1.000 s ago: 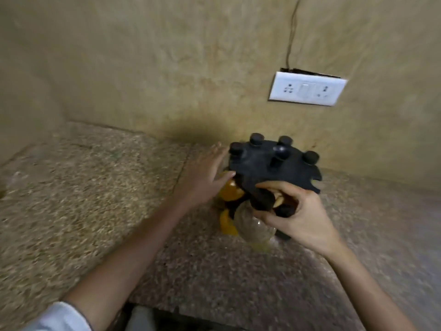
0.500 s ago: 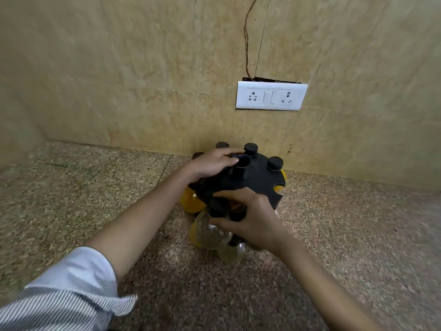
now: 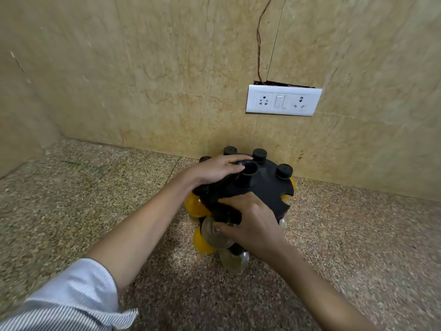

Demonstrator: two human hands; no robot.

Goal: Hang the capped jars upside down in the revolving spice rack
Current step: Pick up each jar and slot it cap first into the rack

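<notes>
Right below the white switch-and-socket plate [image 3: 283, 100] on the tan stone wall, a black revolving spice rack [image 3: 261, 191] sits on the speckled granite counter [image 3: 95, 201], pretty close to the wall. Left hand [image 3: 217, 168] lies palm-down over the rack's top disc, fingers spread and curled loosely against the hollow centre post [image 3: 248, 172], so it's resting there more than clamping anything. Right hand [image 3: 250, 220] is at the rack's front edge, fingers wrapped around a clear jar [image 3: 214, 231] with its black cap up at a slot in the disc, round body hanging down. Black caps [image 3: 284, 170] poke up around the far rim of the rack. Under the disc you can spot orange-filled jars [image 3: 195, 206] on the rack's left side and another clear one [image 3: 235, 260] lower down at the front. A striped shirt sleeve [image 3: 71, 297] is rolled up on the left arm.
</notes>
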